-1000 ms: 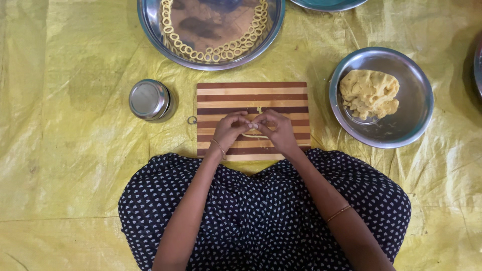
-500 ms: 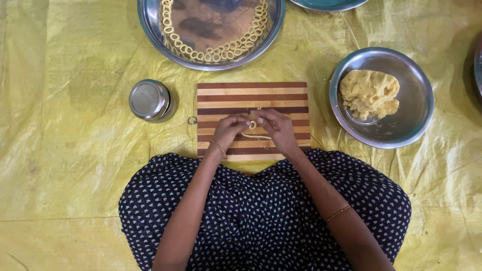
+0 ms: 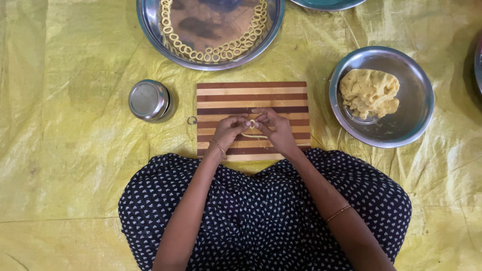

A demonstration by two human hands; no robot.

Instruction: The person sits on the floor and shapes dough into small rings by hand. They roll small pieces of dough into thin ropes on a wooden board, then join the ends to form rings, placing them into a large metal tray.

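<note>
Both fingertips now closer together, left hand [image 3: 229,131] and right hand [image 3: 275,129] pinching dough strand [image 3: 252,124].

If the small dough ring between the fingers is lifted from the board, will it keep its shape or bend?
The dough ring is a thin strand pinched by the left hand and right hand, so it probably bends and sags. It looks light. The dough lump looks soft, so the ring may tear or stick rather than slide.
</note>
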